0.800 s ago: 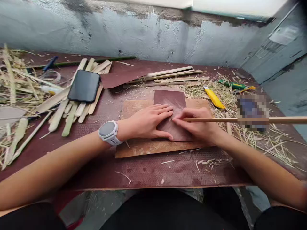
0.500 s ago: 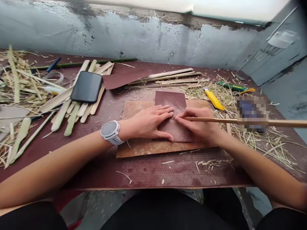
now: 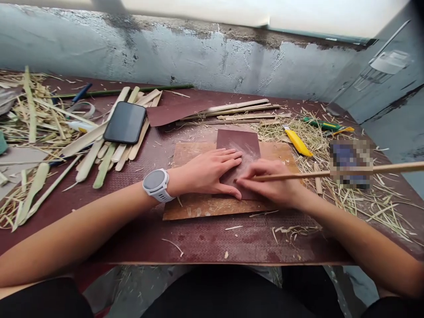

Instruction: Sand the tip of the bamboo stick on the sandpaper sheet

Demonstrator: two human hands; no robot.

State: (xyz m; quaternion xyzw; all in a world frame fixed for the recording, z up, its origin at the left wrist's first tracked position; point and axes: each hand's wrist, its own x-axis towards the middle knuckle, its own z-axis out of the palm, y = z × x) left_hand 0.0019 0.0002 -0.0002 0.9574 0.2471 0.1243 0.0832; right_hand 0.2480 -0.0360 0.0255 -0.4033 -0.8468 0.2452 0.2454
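Nearer the person's body than in the earlier frame, the right hand (image 3: 265, 183) has shifted down the brown sheet (image 3: 237, 139), and the end of the long wooden stick (image 3: 306, 175) has come with it. The left hand (image 3: 212, 170) keeps its place on the sheet, palm down with fingers spread and thumb held apart. The right hand pinches the stick close to its left end between thumb and fingers; the rest of the stick runs out past the right side of the wooden board (image 3: 192, 208). The sheet lies flat on the board, its far edge reaching beyond the board's far edge. A pale watch (image 3: 155, 183) circles the left wrist.

Left of the board, a black phone (image 3: 125, 123) rests on a fan of flat wood strips (image 3: 104, 168). Beyond the board lie a second brown sheet (image 3: 170, 113) and several thin sticks (image 3: 245, 106). To its right, a yellow cutter (image 3: 299, 142) and a green-handled tool (image 3: 320, 124) lie among shavings (image 3: 374, 205); a blue item there is blurred out. Small scraps dot the surface (image 3: 212, 245) between the board and the person.
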